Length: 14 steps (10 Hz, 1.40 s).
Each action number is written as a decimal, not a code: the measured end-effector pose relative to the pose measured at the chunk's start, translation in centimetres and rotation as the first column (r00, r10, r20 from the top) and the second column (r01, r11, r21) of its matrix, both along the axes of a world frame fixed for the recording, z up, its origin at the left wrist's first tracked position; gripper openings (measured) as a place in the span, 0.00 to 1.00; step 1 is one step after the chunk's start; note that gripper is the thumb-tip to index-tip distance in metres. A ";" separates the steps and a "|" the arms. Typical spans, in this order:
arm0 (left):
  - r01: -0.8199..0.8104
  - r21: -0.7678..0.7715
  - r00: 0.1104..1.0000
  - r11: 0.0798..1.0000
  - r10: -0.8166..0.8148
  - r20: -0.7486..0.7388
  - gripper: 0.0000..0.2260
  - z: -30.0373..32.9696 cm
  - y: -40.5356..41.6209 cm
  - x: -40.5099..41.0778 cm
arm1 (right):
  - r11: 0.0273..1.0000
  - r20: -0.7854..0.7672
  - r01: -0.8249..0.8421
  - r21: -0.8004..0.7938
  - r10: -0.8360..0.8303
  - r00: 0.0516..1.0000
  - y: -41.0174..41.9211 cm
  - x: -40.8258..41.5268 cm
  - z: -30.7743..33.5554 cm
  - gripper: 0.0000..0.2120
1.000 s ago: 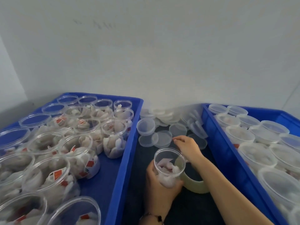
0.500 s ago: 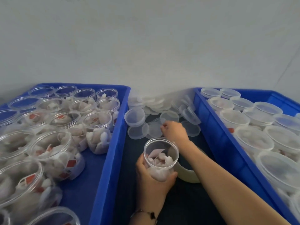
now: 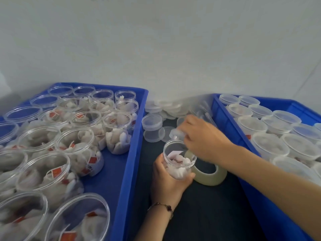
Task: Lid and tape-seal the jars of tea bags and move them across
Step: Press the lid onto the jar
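My left hand (image 3: 167, 180) grips a clear open jar (image 3: 178, 159) of white tea bags, held upright over the dark table between two blue trays. My right hand (image 3: 203, 138) holds a translucent lid (image 3: 177, 133) by its edge, tilted, just above the jar's far rim. A roll of clear tape (image 3: 211, 173) lies flat right behind the jar, partly hidden by my right wrist.
The left blue tray (image 3: 132, 153) holds several unlidded jars of tea bags (image 3: 118, 133). The right blue tray (image 3: 231, 126) holds several lidded jars (image 3: 271, 146). Loose lids (image 3: 152, 124) are piled at the back by the white wall.
My right hand has lifted a lid from the pile and drawn it back toward the jar. The view has shifted a little; my left hand still holds the jar.
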<state>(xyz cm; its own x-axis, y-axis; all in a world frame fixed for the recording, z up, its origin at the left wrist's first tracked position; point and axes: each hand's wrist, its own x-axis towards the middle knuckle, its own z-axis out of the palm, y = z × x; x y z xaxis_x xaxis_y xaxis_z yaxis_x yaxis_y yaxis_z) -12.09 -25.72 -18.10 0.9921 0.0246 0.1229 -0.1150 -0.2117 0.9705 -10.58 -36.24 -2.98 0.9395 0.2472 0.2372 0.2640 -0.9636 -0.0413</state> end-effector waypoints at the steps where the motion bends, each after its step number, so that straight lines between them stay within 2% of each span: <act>1: 0.046 0.020 0.998 0.999 -0.046 -0.031 0.36 0.0 0.2 0.2 | 0.989 -0.020 -0.105 -0.105 0.103 0.994 0.6 -2.8 -1.9 0.15; 2: 0.050 0.098 0.999 0.994 -0.051 0.011 0.37 -0.1 0.4 0.3 | 0.996 -0.090 -0.038 -0.081 0.030 0.995 1.0 -4.1 -2.9 0.26; 3: 0.038 0.108 0.999 0.993 -0.041 0.025 0.37 -0.1 0.4 0.2 | 0.986 -0.045 -0.080 -0.144 0.074 0.996 0.7 -3.4 -2.9 0.27; 4: 0.026 0.107 1.000 0.994 -0.025 -0.004 0.40 -0.2 0.3 0.2 | 0.991 -0.184 -0.073 0.108 0.093 0.979 0.7 -2.1 -2.4 0.24; 5: 0.004 0.064 1.000 0.998 -0.002 -0.027 0.39 -0.2 0.1 0.4 | 0.953 -0.265 -0.012 0.301 0.096 0.960 0.6 -1.5 -2.5 0.23; 6: 0.014 0.044 0.999 0.999 -0.012 -0.038 0.38 -0.4 0.0 0.6 | 0.948 -0.208 0.039 0.317 0.030 0.978 0.5 -1.0 -2.9 0.28; 7: 0.010 0.129 1.000 0.992 -0.008 -0.022 0.37 -0.6 -0.1 0.9 | 0.996 -0.110 -0.023 0.085 0.033 0.993 1.4 -0.6 -3.6 0.30; 8: 0.076 0.255 0.996 0.964 -0.063 -0.060 0.39 -0.6 -0.4 1.0 | 0.999 -0.185 -0.043 -0.006 0.042 0.982 1.8 -0.5 -4.5 0.25; 9: 0.019 0.229 0.999 0.973 -0.010 -0.042 0.44 -1.2 -0.1 1.0 | 0.998 -0.266 -0.042 0.055 0.055 0.962 1.5 -0.6 -4.7 0.25; 10: 0.006 0.271 1.000 0.963 -0.006 -0.002 0.47 -1.4 0.6 0.4 | 0.998 -0.169 -0.068 0.017 0.070 0.983 1.6 -0.6 -5.2 0.25; 11: -0.007 0.272 1.000 0.962 0.013 -0.023 0.46 -1.4 0.1 1.0 | 0.997 -0.119 -0.075 -0.013 0.073 0.990 1.8 -0.7 -5.4 0.25; 12: 0.028 0.129 0.990 0.991 -0.010 -0.140 0.36 -0.1 -0.1 0.3 | 0.993 -0.141 -0.112 -0.032 0.106 0.984 1.5 -0.6 -4.8 0.24; 13: -0.011 0.228 0.998 0.974 -0.001 0.056 0.35 -0.5 -0.3 0.9 | 0.979 -0.119 -0.205 -0.019 0.202 0.972 0.9 0.1 -2.4 0.22; 14: 0.025 0.091 0.998 0.996 -0.029 0.054 0.32 -0.6 0.2 1.0 | 0.962 0.118 -0.194 0.192 0.174 0.978 0.1 0.9 0.5 0.21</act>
<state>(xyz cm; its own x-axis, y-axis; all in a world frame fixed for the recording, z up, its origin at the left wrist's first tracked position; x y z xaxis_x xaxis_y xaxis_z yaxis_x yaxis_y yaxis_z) -11.13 -25.52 -18.69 0.9840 -0.0157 0.1777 -0.1744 -0.2940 0.9398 -9.72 -36.13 -2.47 0.8518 0.3510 0.3889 0.4482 -0.8726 -0.1942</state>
